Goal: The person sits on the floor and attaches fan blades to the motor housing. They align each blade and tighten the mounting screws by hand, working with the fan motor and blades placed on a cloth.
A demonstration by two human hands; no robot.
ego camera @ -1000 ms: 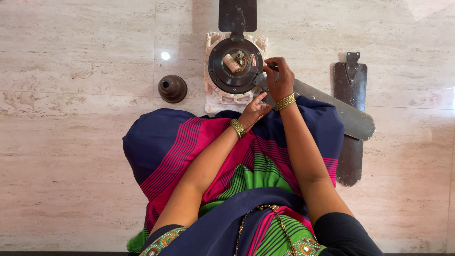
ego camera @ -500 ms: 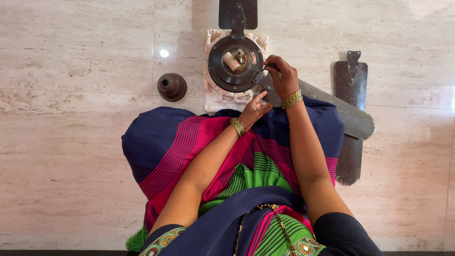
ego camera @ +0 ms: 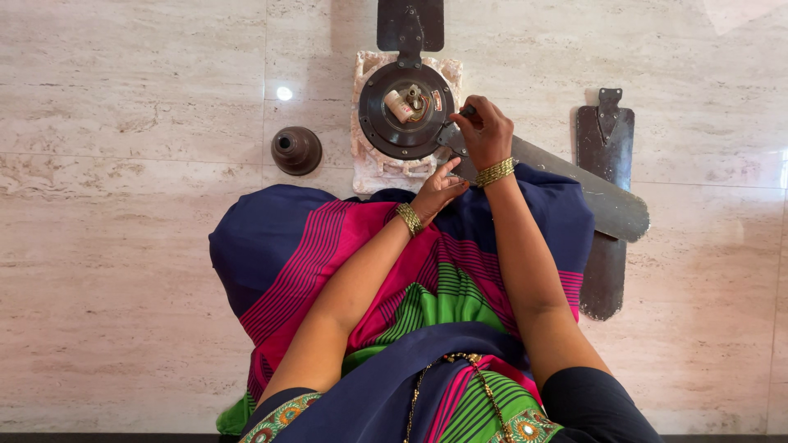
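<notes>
A top-down view was given of a person seated on a pale marble floor [ego camera: 123, 271], their lap draped in navy, pink and green striped cloth [ego camera: 427, 271]. In front of the knees, a round dark fan motor housing [ego camera: 405, 111] was seen resting on a folded white cloth [ego camera: 371, 168], with a small cream cylinder and wiring visible at its centre. The right hand [ego camera: 484, 131] was closed, fingers pinched narrowly around a small dark tool or fastener at the housing's right edge, where a grey fan blade [ego camera: 574, 184] was attached; what exactly was gripped could not be told. The blade was seen running out to the right across the person's knee. The left hand [ego camera: 437, 189] was held loosely open just below the housing, its fingertips touching the base of the same blade, with nothing grasped. Gold bangles were worn on both wrists. A second dark blade [ego camera: 606, 205] was laid flat on the floor at the right, partly under the grey one, and a third [ego camera: 410, 25] extended from the housing's far side. A small brown bell-shaped cover [ego camera: 296, 150] was set on the floor to the left, apart from the housing.
</notes>
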